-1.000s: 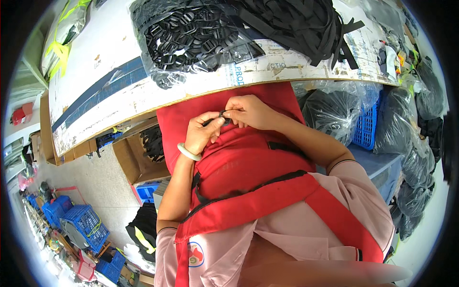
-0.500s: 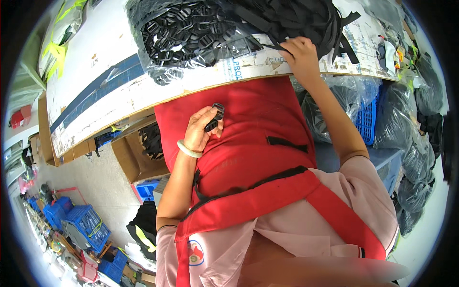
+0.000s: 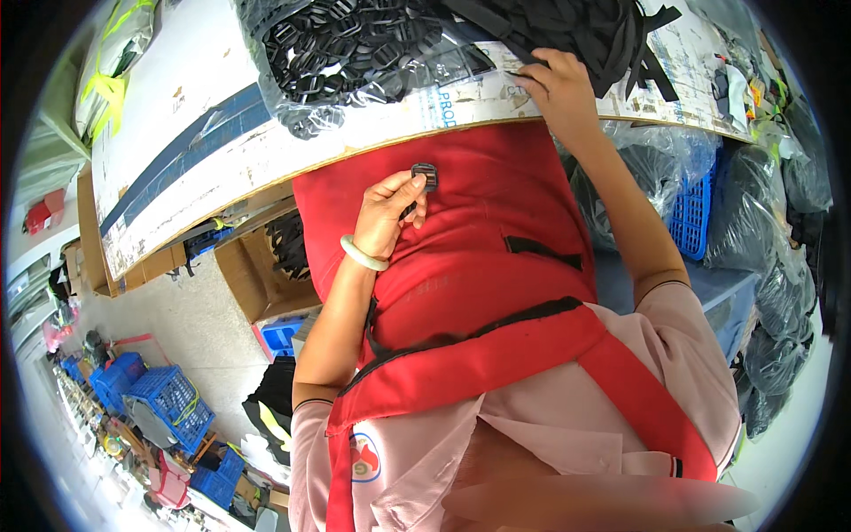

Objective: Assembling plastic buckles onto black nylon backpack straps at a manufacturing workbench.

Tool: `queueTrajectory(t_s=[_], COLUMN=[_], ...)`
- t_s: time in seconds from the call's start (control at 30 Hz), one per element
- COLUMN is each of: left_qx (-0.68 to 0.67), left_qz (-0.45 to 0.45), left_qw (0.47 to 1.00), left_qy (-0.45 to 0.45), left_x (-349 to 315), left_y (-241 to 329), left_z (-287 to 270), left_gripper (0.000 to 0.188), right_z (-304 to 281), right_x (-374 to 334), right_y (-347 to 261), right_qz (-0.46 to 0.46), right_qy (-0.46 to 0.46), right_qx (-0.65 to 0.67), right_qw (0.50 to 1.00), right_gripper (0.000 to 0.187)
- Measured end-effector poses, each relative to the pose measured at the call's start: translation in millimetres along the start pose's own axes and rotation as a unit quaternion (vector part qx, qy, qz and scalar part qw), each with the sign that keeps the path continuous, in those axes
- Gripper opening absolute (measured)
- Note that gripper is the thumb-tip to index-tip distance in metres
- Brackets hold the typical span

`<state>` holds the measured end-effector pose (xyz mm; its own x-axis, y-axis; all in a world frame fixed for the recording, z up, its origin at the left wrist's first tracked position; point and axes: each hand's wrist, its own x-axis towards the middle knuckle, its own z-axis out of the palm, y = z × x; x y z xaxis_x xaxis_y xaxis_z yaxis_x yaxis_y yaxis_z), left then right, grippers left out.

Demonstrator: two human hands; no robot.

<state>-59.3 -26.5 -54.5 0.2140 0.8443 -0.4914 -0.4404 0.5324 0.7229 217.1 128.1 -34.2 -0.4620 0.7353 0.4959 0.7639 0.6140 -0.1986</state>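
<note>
In my left hand (image 3: pixel 390 208), a black plastic strap buckle (image 3: pixel 425 176) is pinched between thumb and fingers, above my red apron (image 3: pixel 479 293). Another dark piece shows under these fingers, mostly covered. Over the table's near edge, my right hand (image 3: pixel 560 93) has thumb and fingers closed at a thin dark end, which looks like a strap, beside the pile of black webbing straps (image 3: pixel 567 27). Left of that pile, a clear plastic bag (image 3: pixel 306 120) holds many loose black buckles (image 3: pixel 341 53).
The worn white tabletop (image 3: pixel 191 97) has a blue stripe. Below it stands an open cardboard box (image 3: pixel 248 279) with black straps inside. Clear plastic bags (image 3: pixel 762 213) and a blue crate (image 3: pixel 691 213) are on my right; blue baskets (image 3: pixel 173 408) stand on the floor at left.
My left hand has moved slightly up and right, turning the buckle more upright. The right hand has shifted a little up, and the strap at its fingertips now shows less.
</note>
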Motion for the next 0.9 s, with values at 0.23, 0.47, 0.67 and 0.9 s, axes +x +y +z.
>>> queueTrajectory(t_s=[0.23, 0.47, 0.67, 0.9], left_qx=[0.032, 0.045, 0.134, 0.42], left_qz=[0.065, 0.153, 0.226, 0.376], left_qw=[0.994, 0.981, 0.955, 0.812], left_qy=[0.077, 0.111, 0.137, 0.15], left_x=[-11, -7, -10, -6], left_y=[11, 21, 11, 14], left_z=[9, 28, 24, 15], left_gripper=[0.021, 0.013, 0.013, 0.016], right_z=[-75, -30, -12, -1], right_x=[27, -5, -3, -3], right_y=[-92, -138, -143, -149], right_qz=[-0.003, 0.304, 0.389, 0.405], right_qy=[-0.066, -0.319, -0.318, -0.25], right_qx=[0.237, 0.61, 0.65, 0.67], right_qw=[0.969, 0.659, 0.571, 0.569], right_gripper=[0.02, 0.027, 0.028, 0.029])
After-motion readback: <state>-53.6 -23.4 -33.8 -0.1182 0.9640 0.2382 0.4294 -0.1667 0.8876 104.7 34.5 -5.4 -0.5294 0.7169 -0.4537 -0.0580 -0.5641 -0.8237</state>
